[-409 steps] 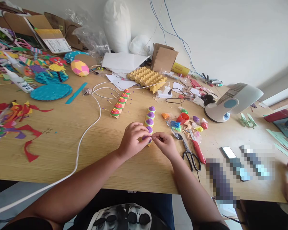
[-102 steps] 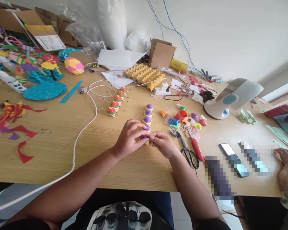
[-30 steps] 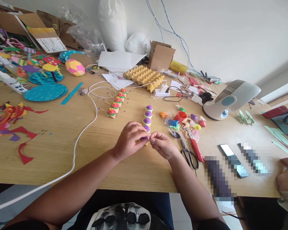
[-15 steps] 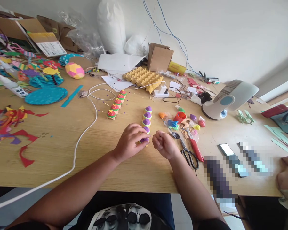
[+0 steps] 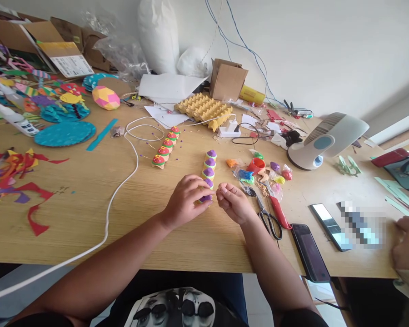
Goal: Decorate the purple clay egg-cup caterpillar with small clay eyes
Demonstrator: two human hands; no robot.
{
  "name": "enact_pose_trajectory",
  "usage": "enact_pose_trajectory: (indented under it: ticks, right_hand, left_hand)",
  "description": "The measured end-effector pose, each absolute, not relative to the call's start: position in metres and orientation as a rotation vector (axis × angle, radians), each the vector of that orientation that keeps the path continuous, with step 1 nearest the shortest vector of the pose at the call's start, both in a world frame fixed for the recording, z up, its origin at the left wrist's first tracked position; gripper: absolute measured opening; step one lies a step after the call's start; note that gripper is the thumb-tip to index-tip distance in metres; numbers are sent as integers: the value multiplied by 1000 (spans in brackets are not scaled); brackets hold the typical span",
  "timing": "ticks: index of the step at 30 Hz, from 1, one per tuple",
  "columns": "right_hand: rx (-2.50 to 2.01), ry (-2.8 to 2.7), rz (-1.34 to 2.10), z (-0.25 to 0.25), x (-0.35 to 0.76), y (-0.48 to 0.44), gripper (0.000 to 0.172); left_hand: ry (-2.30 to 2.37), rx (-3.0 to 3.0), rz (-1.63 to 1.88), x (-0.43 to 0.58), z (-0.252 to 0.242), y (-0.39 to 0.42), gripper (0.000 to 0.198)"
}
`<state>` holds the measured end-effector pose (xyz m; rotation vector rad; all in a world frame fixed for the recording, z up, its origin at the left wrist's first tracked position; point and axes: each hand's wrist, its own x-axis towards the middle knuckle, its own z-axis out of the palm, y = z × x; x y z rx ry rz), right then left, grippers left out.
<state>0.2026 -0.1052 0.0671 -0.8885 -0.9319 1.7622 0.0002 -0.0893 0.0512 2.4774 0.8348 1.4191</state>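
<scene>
A row of egg-carton cups topped with purple clay lies on the wooden table. My left hand grips the near end of that row, fingers curled over the nearest purple cup. My right hand sits just right of it, fingers pinched together on something too small to make out. A second row of cups with red, green and yellow clay lies further back to the left.
Scissors and a red-handled tool lie right of my hands, beside small clay bags. Two phones and a fan are to the right. A white cable, paper scraps, yellow egg tray. Another person's hand rests far right.
My right hand drew back from the purple cup a little and now pinches close beside it again. My left hand kept its hold on the row.
</scene>
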Motion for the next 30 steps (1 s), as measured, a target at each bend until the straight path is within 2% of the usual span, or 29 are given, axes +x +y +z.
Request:
enact_pose_trajectory:
  ticks: [7, 13, 21, 30]
  right_hand:
    - [-909, -955, 1759, 62, 204, -102, 52]
    - [-973, -982, 1717, 55, 208, -100, 41]
    - [-1044, -1047, 1641, 50, 209, -96, 43]
    - [-1134, -1382, 1427, 55, 199, -103, 44]
  left_hand:
    - [844, 2472, 1429, 0, 53, -89, 27]
    - [820, 2489, 1450, -1, 54, -88, 27]
    - [850, 2497, 1430, -1, 52, -88, 26]
    - [872, 2488, 1490, -2, 56, -87, 13]
